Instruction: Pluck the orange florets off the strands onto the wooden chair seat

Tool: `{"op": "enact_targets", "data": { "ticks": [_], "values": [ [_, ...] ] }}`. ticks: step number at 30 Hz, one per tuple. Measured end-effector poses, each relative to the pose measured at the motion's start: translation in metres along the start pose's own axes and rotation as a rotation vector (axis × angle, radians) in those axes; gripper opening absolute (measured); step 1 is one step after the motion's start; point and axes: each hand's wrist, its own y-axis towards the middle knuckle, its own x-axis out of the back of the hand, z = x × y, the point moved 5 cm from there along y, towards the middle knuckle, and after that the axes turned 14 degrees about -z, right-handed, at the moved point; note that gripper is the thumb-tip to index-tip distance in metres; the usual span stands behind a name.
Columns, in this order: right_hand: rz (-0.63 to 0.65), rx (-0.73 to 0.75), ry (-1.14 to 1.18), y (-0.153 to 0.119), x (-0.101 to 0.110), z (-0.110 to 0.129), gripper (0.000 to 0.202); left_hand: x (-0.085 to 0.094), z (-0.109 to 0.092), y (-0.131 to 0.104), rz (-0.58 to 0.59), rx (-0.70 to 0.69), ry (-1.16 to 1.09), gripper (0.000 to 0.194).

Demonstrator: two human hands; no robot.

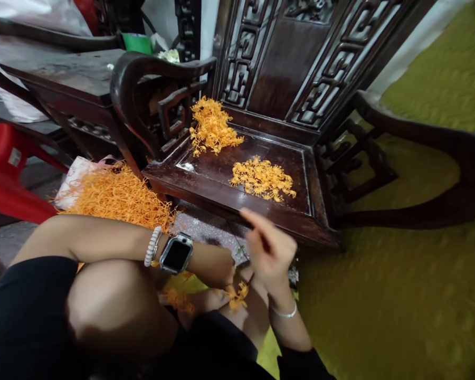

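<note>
My left hand [219, 266], with a watch and a beaded bracelet on its wrist, is closed low over my lap. An orange artificial flower cluster [237, 296] of curly strands hangs at its fingertips; a thin stem with a bit of green [241, 250] shows above. My right hand [272, 250] is raised just to the right, smeared by motion. Its index finger points out and the other fingers are curled; whatever they hold is hidden. On the chair seat [206, 177] lie a taller orange heap [214, 126] and a flatter pile of small orange curly pieces [263, 178].
A large mass of orange strands [122, 195] spills from a pale bag on the left, beside a red plastic stool [11, 174]. The dark carved chair has curved armrests [419, 137]. A green cup [137, 43] stands on the side table. Olive-yellow quilted fabric [388, 295] covers the right.
</note>
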Motion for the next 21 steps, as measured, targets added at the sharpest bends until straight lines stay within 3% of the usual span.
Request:
{"op": "enact_targets", "data": {
  "ticks": [3,4,6,8,10,12,14,17,21],
  "values": [
    [-0.275,-0.104,-0.245,0.042,0.017,-0.055,0.032,-0.001,-0.002,0.008,0.115,-0.228,0.019,0.026],
    [-0.264,-0.115,-0.324,0.055,0.013,-0.074,0.036,-0.002,-0.001,0.01,0.133,-0.265,0.035,0.026],
    [-0.09,-0.145,-0.446,0.072,-0.002,-0.111,0.041,-0.004,0.0,0.011,0.147,-0.3,0.064,0.026],
    [0.001,-0.18,-0.402,0.073,-0.012,-0.132,0.038,-0.004,0.002,0.012,0.14,-0.304,0.089,0.026],
    [-0.03,-0.242,-0.242,0.06,-0.009,-0.132,0.033,-0.002,0.005,0.015,0.116,-0.287,0.118,0.024],
    [-0.012,-0.34,-0.055,0.038,0.0,-0.117,0.03,0.003,0.009,0.019,0.082,-0.27,0.149,0.023],
    [0.162,-0.409,0.072,0.01,0.007,-0.095,0.028,0.009,0.011,0.023,0.047,-0.268,0.174,0.022],
    [0.418,-0.399,0.097,-0.034,0.022,-0.071,0.029,0.02,0.012,0.031,0.0,-0.29,0.189,0.026],
    [0.451,-0.427,0.036,-0.09,0.044,-0.076,0.046,0.035,0.01,0.039,-0.027,-0.318,0.209,0.024]
  ]
}}
